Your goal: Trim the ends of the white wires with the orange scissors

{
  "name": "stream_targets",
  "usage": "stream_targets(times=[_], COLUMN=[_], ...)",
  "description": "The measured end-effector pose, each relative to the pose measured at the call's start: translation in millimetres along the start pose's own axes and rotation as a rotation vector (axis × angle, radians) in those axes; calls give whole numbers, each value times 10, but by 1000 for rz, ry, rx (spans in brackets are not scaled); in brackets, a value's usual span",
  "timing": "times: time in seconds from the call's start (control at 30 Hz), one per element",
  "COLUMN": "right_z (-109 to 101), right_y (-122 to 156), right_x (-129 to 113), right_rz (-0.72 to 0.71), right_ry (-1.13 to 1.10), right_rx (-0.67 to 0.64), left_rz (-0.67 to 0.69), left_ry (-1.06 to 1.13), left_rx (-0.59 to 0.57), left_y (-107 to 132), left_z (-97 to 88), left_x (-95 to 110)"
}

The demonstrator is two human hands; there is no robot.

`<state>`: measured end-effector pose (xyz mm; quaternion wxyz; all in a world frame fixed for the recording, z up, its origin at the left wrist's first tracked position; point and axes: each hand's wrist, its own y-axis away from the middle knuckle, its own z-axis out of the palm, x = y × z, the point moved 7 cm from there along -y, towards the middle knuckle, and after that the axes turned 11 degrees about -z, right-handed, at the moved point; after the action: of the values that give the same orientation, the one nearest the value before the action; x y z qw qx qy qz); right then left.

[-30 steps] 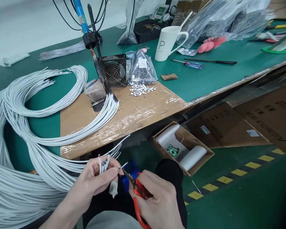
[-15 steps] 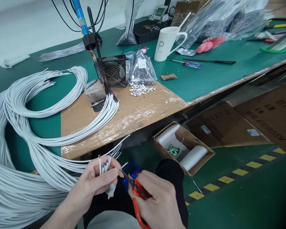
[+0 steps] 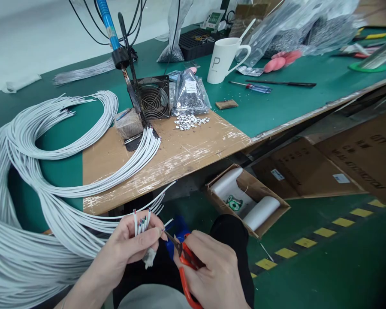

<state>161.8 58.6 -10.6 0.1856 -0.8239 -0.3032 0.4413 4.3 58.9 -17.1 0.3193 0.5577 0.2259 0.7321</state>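
Observation:
Several white cables (image 3: 143,224) poke up between the fingers of my left hand (image 3: 133,242), which is closed around them. Dark and coloured wire tips show at their ends. One cable end sticks out to the right past my left thumb and forefinger. A pair of scissors (image 3: 187,283) with orange-red handles is gripped in my right hand (image 3: 214,266). The blade tips touch or nearly touch that cable end beside my left thumb; the exact contact is too small to tell. A crumpled whitish scrap (image 3: 149,257) hangs below my left fingers.
Large coils of white cable (image 3: 28,240) cover the left of the bench. A soldering iron (image 3: 111,30) stands above a cardboard sheet (image 3: 193,150), near a small fan (image 3: 153,98) and bagged metal parts (image 3: 190,96). A white mug (image 3: 221,62) is behind. An open carton (image 3: 266,229) sits below the bench edge.
Both hands, the cables and the scissors keep almost the same position. The view has shifted very slightly.

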Motion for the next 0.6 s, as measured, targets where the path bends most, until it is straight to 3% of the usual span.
stream_targets(times=[0.43, 0.6], right_z=[2, -2], right_y=[29, 72], right_x=[20, 53], right_rz=[16, 59], right_ry=[8, 14], right_rx=[-36, -94], left_rz=[125, 133], left_ry=[-97, -126], left_rx=[27, 100], left_y=[11, 41], left_z=[-19, 13], left_x=[-16, 3])
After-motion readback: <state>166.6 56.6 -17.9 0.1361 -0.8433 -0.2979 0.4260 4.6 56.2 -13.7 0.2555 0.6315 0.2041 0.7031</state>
